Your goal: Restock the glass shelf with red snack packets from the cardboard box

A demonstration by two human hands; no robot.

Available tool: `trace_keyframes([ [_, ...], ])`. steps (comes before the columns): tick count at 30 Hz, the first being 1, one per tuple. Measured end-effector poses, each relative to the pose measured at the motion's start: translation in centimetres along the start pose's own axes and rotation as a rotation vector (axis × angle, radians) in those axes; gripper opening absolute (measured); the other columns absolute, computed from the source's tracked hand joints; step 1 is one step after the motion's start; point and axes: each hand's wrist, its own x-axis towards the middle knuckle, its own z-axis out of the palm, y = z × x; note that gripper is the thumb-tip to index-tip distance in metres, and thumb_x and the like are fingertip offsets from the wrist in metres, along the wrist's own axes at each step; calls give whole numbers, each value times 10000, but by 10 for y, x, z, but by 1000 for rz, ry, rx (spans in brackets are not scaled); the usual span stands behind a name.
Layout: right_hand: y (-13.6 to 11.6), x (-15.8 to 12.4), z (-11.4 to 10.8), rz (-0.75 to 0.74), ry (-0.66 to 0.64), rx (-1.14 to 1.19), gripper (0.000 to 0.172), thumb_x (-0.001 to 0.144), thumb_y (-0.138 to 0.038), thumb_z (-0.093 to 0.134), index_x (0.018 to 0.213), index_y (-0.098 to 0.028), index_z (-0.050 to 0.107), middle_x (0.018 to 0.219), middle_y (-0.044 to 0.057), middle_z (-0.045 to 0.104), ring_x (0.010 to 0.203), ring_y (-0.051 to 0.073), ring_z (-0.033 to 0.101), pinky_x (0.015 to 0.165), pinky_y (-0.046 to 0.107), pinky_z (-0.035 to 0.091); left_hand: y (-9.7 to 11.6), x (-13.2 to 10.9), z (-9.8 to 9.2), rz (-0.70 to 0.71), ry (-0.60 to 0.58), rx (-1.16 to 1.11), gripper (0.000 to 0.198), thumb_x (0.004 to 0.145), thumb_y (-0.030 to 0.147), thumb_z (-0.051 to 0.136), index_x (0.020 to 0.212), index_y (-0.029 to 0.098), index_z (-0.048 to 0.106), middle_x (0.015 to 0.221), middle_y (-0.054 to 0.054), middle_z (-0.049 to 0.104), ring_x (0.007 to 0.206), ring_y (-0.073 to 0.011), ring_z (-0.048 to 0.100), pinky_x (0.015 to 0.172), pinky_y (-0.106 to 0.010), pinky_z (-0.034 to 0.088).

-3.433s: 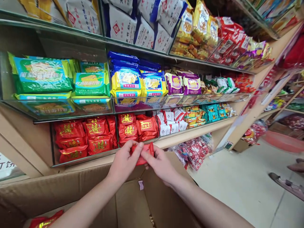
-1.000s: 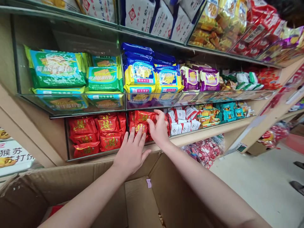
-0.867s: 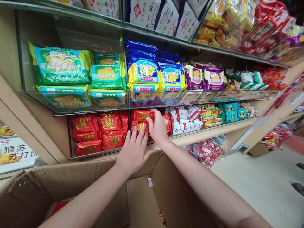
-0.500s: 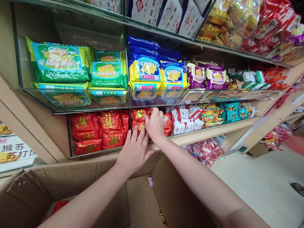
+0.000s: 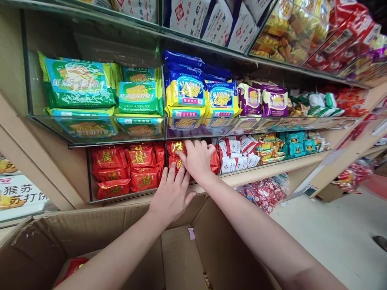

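Glossy red snack packets with gold characters fill the lowest glass-fronted bins. In the left bin a stack of these packets (image 5: 111, 159) stands in rows. My right hand (image 5: 198, 161) reaches into the bin beside it, fingers bent over a red packet (image 5: 175, 148) and thumb against its front; the fingertips are hidden. My left hand (image 5: 171, 197) lies at the front of the same bin with fingers stretched and apart, the tips beside the lower red packets. Below my forearms an open cardboard box (image 5: 99, 219) holds some red packets (image 5: 72, 269), partly covered by my left arm.
The shelf above holds green soda biscuit packs (image 5: 80, 86), blue and yellow packs (image 5: 186, 86) and purple packs (image 5: 275, 100) behind a glass edge. White-and-red packets (image 5: 234, 155) sit right of my hands. Bagged goods (image 5: 266, 193) lie below the shelf.
My right hand has shifted slightly left over the red packets, its fingers a little more spread. My left hand stays almost where it was. The view has moved slightly.
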Motion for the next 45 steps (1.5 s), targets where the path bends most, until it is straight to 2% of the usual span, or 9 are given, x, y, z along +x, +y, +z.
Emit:
trace_keyframes([
  [3, -3, 4, 4, 48, -7, -15, 380, 810, -493, 391, 835, -158, 568, 802, 122, 589, 846, 276, 439, 755, 445, 216, 0, 1, 0, -10, -1, 10, 553, 816, 420, 368, 1275, 111, 380, 1355, -147, 349, 1255, -362, 219, 1024, -510, 146],
  [7, -6, 3, 6, 80, -31, -10, 380, 802, -496, 402, 847, -154, 561, 813, 121, 597, 851, 277, 447, 783, 465, 218, 1, 2, -2, -17, -9, 25, 536, 814, 409, 371, 1265, 120, 395, 1339, -155, 370, 1251, -360, 232, 1015, -514, 161],
  [11, -2, -11, -4, 18, -21, 17, 316, 808, -414, 439, 987, -174, 541, 1014, 116, 565, 974, 271, 415, 854, 471, 202, 0, 0, -3, -17, -10, 38, 528, 822, 405, 354, 1258, 111, 404, 1339, -157, 371, 1249, -360, 234, 997, -530, 177],
  [14, 7, -27, -13, -59, -42, 58, 339, 831, -342, 410, 1118, -177, 484, 1204, 112, 474, 1107, 256, 341, 892, 450, 200, 0, -2, -3, -9, -13, 44, 542, 831, 395, 338, 1285, 100, 361, 1364, -143, 339, 1257, -349, 216, 984, -529, 200],
  [16, 13, -37, -17, -107, -65, 68, 345, 836, -304, 398, 1145, -171, 472, 1255, 100, 439, 1164, 249, 292, 916, 443, 187, 0, -2, -2, -7, -13, 53, 550, 831, 390, 343, 1296, 96, 341, 1377, -136, 318, 1258, -347, 210, 974, -533, 210],
  [21, 27, -52, -21, -146, -92, 57, 348, 818, -251, 417, 1146, -155, 486, 1268, 92, 437, 1186, 252, 267, 937, 436, 181, 0, -1, -4, -9, -10, 64, 512, 842, 388, 314, 1265, 112, 396, 1370, -142, 330, 1247, -342, 242, 934, -520, 260],
  [30, 30, -54, -12, -281, -156, 47, 399, 852, -310, 372, 1222, -174, 426, 1327, 57, 388, 1234, 261, 208, 948, 471, 164, 1, 2, -6, -96, -29, 115, 503, 845, 342, 310, 1269, 82, 377, 1395, -178, 252, 1244, -311, 263, 896, -502, 293],
  [38, 40, -45, -5, -311, -137, 8, 386, 860, -351, 370, 1206, -198, 445, 1301, 52, 426, 1246, 269, 202, 947, 516, 139, 2, 5, -11, -141, -32, 135, 487, 839, 292, 321, 1250, 44, 400, 1348, -214, 331, 1186, -326, 336, 863, -473, 317],
  [45, 40, -46, -12, -334, -163, 9, 413, 842, -375, 401, 1209, -189, 441, 1317, 48, 405, 1254, 268, 188, 952, 504, 161, 5, 6, -14, -143, -41, 152, 474, 829, 267, 332, 1223, 24, 433, 1312, -228, 383, 1152, -326, 364, 843, -459, 320],
])
